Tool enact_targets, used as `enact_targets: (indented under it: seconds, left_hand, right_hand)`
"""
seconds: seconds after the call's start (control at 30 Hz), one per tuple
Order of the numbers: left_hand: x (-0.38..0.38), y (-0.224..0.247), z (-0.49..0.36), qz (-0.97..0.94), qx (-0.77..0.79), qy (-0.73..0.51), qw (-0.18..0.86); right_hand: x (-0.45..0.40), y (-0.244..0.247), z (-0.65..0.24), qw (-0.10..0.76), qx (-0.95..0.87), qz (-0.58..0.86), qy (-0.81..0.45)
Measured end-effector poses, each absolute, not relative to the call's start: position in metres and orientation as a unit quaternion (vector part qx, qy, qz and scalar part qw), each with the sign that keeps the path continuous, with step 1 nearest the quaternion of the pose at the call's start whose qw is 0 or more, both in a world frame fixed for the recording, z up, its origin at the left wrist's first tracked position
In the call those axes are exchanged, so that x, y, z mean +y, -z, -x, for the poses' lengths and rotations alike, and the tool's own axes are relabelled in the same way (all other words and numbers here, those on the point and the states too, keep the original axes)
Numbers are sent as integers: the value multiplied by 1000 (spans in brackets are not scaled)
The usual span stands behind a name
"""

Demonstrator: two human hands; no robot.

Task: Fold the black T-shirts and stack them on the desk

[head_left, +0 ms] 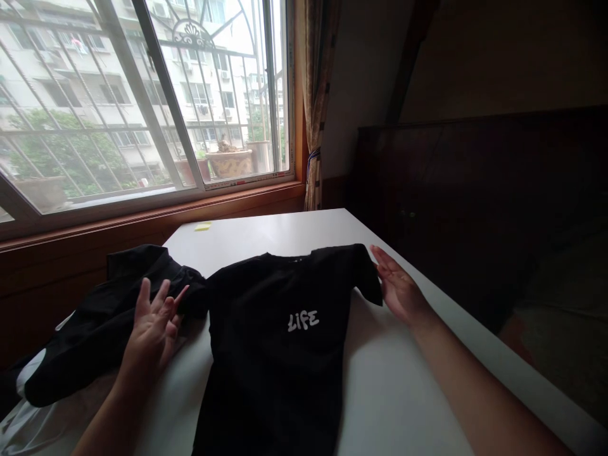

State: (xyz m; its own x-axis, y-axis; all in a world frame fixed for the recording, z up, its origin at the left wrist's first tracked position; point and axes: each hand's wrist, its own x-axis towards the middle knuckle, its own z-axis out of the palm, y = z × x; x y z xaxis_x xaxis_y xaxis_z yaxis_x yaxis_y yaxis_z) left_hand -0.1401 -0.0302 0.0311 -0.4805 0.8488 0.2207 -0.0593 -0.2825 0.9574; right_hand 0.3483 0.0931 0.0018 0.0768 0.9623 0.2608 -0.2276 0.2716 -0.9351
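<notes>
A black T-shirt (275, 367) with white "LIFE" lettering lies spread out on the white table (389, 380), its neckline towards the window. My right hand (399, 285) is beside the sleeve on the right, fingers stretched out and nothing held; whether it touches the cloth I cannot tell. Over on the left, my left hand (154, 323) hovers with its fingers spread and nothing in it. Behind and below that hand are more dark clothes (95, 335) in a loose heap, with white cloth (61, 411) under them. The shirt's lower end runs out of view.
A small yellow paper (203, 226) sticks to the table's far left corner. Beyond the table are a barred window (190, 114) and a tied curtain (316, 126). Dark furniture (456, 209) stands along the right. Part of another person (546, 335) shows dimly at the right.
</notes>
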Motion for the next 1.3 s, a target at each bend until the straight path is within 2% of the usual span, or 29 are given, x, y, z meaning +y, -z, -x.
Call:
enact_targets:
  seconds: [0.13, 0.23, 0.3, 0.47, 0.57, 0.67, 0.83, 1.13, 1.3]
  left_hand:
    - [-28, -22, 138, -500, 523, -664, 187]
    - [-28, -15, 137, -601, 567, -553, 109]
    - [-30, -12, 132, -677, 578, -443, 105]
    - [-38, -7, 114, -805, 536, -219, 126]
    - [-43, -9, 105, -832, 490, -171, 194]
    - [-48, -13, 101, -825, 472, -180, 252]
    - [-52, -18, 100, -835, 443, -182, 271]
    - [-50, -4, 85, -867, 461, -130, 134]
    - [-48, 1, 74, -868, 482, -117, 36]
  right_hand:
    - [96, 7, -342, 562, -577, 424, -414]
    - [100, 19, -341, 527, -660, 479, -240]
    - [101, 24, -340, 472, -712, 497, -155]
    - [90, 20, -329, 307, -819, 465, -133]
    - [82, 15, -320, 253, -852, 427, -162]
    - [75, 10, -312, 205, -864, 397, -234]
    - [71, 9, -303, 176, -876, 358, -271]
    - [55, 16, -288, 186, -836, 384, -345]
    - [48, 17, -274, 212, -781, 345, -476]
